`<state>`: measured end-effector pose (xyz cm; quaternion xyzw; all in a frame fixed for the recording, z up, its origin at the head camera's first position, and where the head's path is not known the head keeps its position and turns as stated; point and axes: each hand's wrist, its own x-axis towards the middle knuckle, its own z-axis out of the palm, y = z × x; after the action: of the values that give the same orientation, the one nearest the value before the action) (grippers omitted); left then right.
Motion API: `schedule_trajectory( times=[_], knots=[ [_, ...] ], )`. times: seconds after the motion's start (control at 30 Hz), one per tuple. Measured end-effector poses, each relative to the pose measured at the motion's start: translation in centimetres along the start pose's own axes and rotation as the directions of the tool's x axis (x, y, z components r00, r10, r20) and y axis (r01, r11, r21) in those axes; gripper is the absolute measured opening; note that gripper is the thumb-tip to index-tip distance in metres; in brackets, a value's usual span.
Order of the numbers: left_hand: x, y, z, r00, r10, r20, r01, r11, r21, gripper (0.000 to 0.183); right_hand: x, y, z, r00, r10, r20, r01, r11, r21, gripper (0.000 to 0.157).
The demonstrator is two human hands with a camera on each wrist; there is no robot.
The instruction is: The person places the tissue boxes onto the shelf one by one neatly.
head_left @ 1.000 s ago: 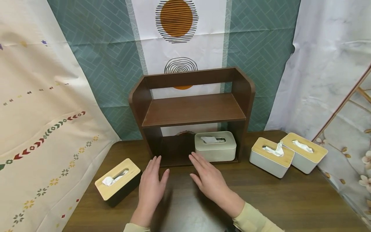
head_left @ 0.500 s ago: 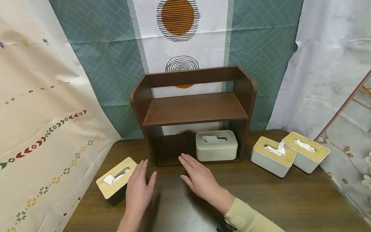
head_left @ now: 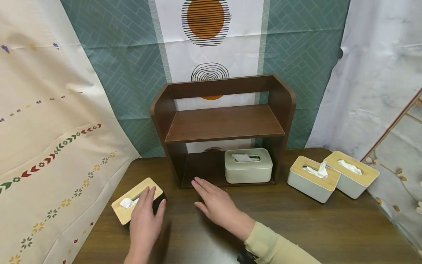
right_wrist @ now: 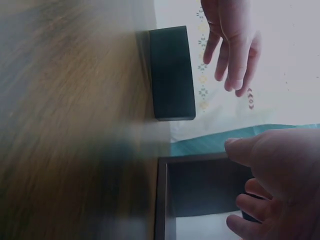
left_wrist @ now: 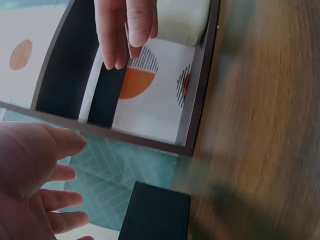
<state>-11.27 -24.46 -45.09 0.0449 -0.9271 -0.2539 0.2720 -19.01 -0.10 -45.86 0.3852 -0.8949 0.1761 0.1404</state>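
Note:
My left hand hovers over the near right side of a black tissue box with a light wooden lid and a white tissue, overlapping it in the head view. Its fingers are extended and hold nothing. In the left wrist view, the box's dark side shows apart from that hand's loosely bent fingers. My right hand is held above the table in front of the shelf's lower left opening, fingers extended and holding nothing. A grey tissue box sits inside the lower compartment, on its right.
The dark brown two-tier shelf stands at the back of the wooden table. Two white tissue boxes with wooden lids, a nearer one and a farther one, sit side by side at right. Patterned cloths hang behind and at both sides.
Both hands have moved left. The left hand has come over the black tissue box, and the right hand has shifted from before the grey tissue box to the shelf's lower left opening.

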Motion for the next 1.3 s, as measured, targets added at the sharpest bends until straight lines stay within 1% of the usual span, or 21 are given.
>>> schedule_trajectory(
  times=[0.13, 0.33, 0.43, 0.77, 0.83, 1.0, 1.2, 1.3],
  knots=[
    [-0.2, -1.0, -0.5, 1.000, 0.003, -0.013, -0.002, 1.000, 0.018, 0.055, 0.7, -0.7, 0.3, 1.000, -0.016, 0.017, 0.017, 1.000, -0.012, 0.068],
    [-0.7, -2.3, -1.5, 0.999, -0.050, 0.012, 0.050, 0.998, 0.047, 0.055, 1.8, -1.5, 0.8, 0.998, -0.052, 0.039, 0.054, 0.997, -0.050, 0.068],
    [-0.7, -2.9, -1.8, 0.997, -0.076, 0.020, 0.074, 0.995, 0.072, 0.056, 2.3, -1.8, 1.1, 0.997, -0.060, 0.056, 0.063, 0.996, -0.064, 0.068],
    [-1.2, -4.7, -2.6, 0.989, -0.149, -0.008, 0.149, 0.984, 0.099, 0.055, 4.0, -2.9, 2.3, 0.992, -0.081, 0.097, 0.090, 0.992, -0.087, 0.067],
    [-1.3, -5.2, -2.7, 0.988, -0.154, -0.025, 0.155, 0.983, 0.099, 0.055, 4.3, -3.1, 2.6, 0.991, -0.083, 0.108, 0.093, 0.992, -0.090, 0.067],
    [-1.4, -6.2, -2.8, 0.985, -0.169, -0.037, 0.171, 0.981, 0.095, 0.056, 5.0, -3.4, 3.3, 0.988, -0.100, 0.117, 0.112, 0.988, -0.102, 0.067],
    [-1.5, -7.2, -3.1, 0.976, -0.219, -0.008, 0.219, 0.971, 0.092, 0.056, 5.5, -3.8, 4.2, 0.985, -0.114, 0.131, 0.128, 0.986, -0.106, 0.067],
    [-1.5, -7.7, -3.3, 0.966, -0.258, 0.015, 0.256, 0.962, 0.093, 0.057, 5.8, -4.0, 4.7, 0.983, -0.120, 0.141, 0.135, 0.986, -0.099, 0.068]
  ],
)
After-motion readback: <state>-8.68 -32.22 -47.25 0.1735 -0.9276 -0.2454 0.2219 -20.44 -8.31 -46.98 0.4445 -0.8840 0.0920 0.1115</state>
